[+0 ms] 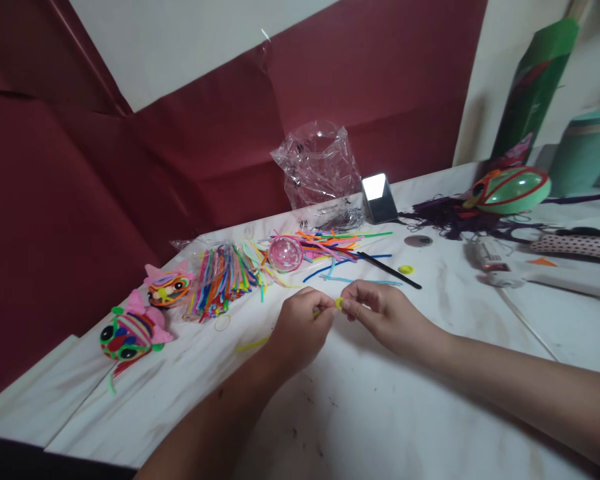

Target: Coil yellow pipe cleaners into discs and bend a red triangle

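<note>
A yellow pipe cleaner (253, 345) runs out from under my left hand (303, 327), whose thumb and fingers are pinched on it. Its other end shows as a small yellow curl (339, 303) at the fingertips of my right hand (375, 310), closed in a pinch. Both hands nearly meet above the white marbled table (360, 413). Beyond the right hand lies a small yellow coil (406, 269), with a black pipe cleaner (393, 271) beside it. Blue pipe cleaners (360, 280) are strewn just past the fingers.
A bundle of coloured pipe cleaners (223, 283), a clear plastic ball (285, 254) and two decorated fish-like figures (133, 335) stand left. At the back are a plastic bag (323, 167) and a phone-like device (379, 199). A glue gun (555, 275) and green balloon (517, 190) lie right.
</note>
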A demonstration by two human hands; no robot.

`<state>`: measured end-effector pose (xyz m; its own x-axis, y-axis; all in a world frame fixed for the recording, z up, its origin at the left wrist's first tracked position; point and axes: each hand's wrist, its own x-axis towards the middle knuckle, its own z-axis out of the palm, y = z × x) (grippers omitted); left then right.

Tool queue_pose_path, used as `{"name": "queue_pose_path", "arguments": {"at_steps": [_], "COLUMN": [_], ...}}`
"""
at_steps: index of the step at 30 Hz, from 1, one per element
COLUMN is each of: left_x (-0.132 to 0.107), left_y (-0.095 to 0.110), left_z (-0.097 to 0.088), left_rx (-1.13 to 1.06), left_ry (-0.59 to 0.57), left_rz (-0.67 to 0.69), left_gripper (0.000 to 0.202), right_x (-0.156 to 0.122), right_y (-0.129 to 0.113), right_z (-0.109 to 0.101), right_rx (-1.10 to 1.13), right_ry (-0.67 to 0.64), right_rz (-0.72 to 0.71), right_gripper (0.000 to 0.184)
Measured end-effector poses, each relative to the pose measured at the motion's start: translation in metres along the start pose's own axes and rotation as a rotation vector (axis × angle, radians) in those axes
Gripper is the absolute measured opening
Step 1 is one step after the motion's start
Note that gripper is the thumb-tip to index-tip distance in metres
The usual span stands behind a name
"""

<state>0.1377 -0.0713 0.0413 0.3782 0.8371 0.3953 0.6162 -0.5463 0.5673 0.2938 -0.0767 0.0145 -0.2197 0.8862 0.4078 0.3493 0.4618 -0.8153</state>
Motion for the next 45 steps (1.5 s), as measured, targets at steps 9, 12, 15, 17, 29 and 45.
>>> {"name": "queue_pose_path", "arguments": {"at_steps": [9,12,15,17,29,45], "left_x": [-0.005,-0.005,-0.002,0.0,-0.004,0.0], "left_y": [-0.01,-0.008,-0.004,-0.001,-0.008,-0.007], "left_z": [0.009,0.006,-0.001,-0.004,0.003,0.002], "left_rx": [0.28,0.264,0.115,0.051,0.262,0.1], "left_ry": [-0.03,-0.023,-0.046,-0.049,-0.061,-0.054], "left_rz": [0.219,0.253,0.164,0.135,0.256,0.126], "left_gripper": [0.013,0.014,0.011,0.01,0.012,0.011], "right_x": [0.004,0.004,0.002,0.001,0.0,0.001], "right_y": [0.002,0.0,-0.003,-0.004,0.004,0.001], "right_z": [-0.01,-0.01,-0.008,-0.007,-0.004,-0.004], "right_rx": [-0.332,-0.309,-0.212,-0.111,-0.266,-0.247], "right_ry": [-0.137,-0.138,-0.096,-0.083,-0.127,-0.052], "right_rz": [-0.233,-0.212,-0.129,-0.081,-0.198,-0.13], "right_gripper": [0.014,0.014,0.014,0.016,0.015,0.014]}}
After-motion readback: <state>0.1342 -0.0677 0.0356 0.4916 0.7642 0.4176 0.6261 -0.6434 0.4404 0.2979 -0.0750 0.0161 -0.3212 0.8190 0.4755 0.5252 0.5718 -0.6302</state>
